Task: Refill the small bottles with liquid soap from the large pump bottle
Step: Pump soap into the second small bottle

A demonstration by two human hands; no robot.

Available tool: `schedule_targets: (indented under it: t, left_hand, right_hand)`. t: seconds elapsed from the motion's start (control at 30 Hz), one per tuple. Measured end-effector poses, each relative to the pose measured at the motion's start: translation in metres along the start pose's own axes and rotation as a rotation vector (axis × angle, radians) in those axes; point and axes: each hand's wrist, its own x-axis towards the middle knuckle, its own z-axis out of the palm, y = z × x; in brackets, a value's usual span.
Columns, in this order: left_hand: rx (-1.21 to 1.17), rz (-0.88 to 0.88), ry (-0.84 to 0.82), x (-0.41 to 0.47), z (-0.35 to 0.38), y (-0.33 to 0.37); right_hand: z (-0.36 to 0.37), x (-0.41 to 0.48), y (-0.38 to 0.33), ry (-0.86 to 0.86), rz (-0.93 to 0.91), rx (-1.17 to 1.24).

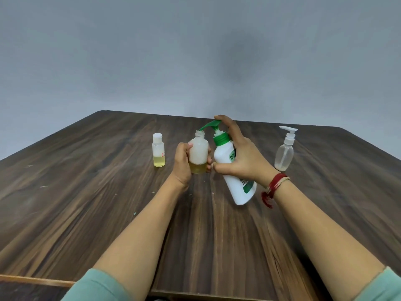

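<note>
Green spout at the mouth of an open small bottle, both bottles in hand

The left grip [184, 165] is curled round the uncapped small bottle [198, 152] (yellowish liquid fills its bottom part) and holds it upright. The right grip [242, 158] wraps the tilted large pump bottle [235, 185], forefinger on the green pump head [211, 124], whose tip sits just beside the open mouth. On the worktop [86, 192] a capped small bottle [158, 153] stands left of them, a clear pump bottle [284, 154] well to the right
</note>
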Motion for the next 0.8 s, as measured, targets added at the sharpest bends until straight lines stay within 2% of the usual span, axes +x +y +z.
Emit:
schedule_targets:
  t: [0.3,0.43,0.6,0.7,0.8]
  left_hand:
    - [0.008,0.005,-0.023,-0.006,0.005,-0.008]
    - [0.214,0.004,0.005,-0.009,0.002,-0.01]
    - [0.422,-0.11,0.06,-0.017,0.001,-0.005]
    - [0.577,-0.188,0.019,-0.024,-0.01,-0.005]
    - [0.606,-0.192,0.023,-0.028,-0.018,-0.004]
  right_hand:
    - [0.006,-0.019,0.012,0.105,0.025,0.166]
    - [0.01,-0.021,0.012,0.132,0.04,0.187]
    - [0.009,-0.026,0.013,0.206,0.07,0.323]
    - [0.01,-0.027,0.012,0.242,0.068,0.295]
    - [0.01,-0.027,0.012,0.256,0.083,0.262]
